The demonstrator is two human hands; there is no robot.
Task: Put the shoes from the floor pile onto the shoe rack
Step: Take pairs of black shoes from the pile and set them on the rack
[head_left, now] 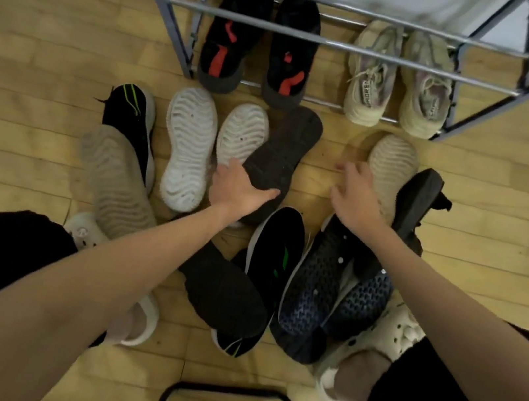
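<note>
A grey metal shoe rack (342, 47) stands at the top, holding a black-and-red pair (228, 38) and a beige pair (372, 78) on its lowest tier. Shoes lie piled on the wooden floor below it. My left hand (237, 189) grips the heel end of an upturned dark-soled shoe (284, 155). My right hand (354, 193) hovers with fingers spread over an upturned beige-soled shoe (391, 165), touching or nearly touching it. Two white soles (188, 150) lie left of my left hand.
More shoes surround my arms: a black-and-green shoe (131, 113), a tan sole (116, 184), another black-green shoe (273, 253), navy mesh shoes (315, 288), a black shoe (416, 203). My feet wear cream clogs (398, 329). A black metal stool frame (228, 399) sits below.
</note>
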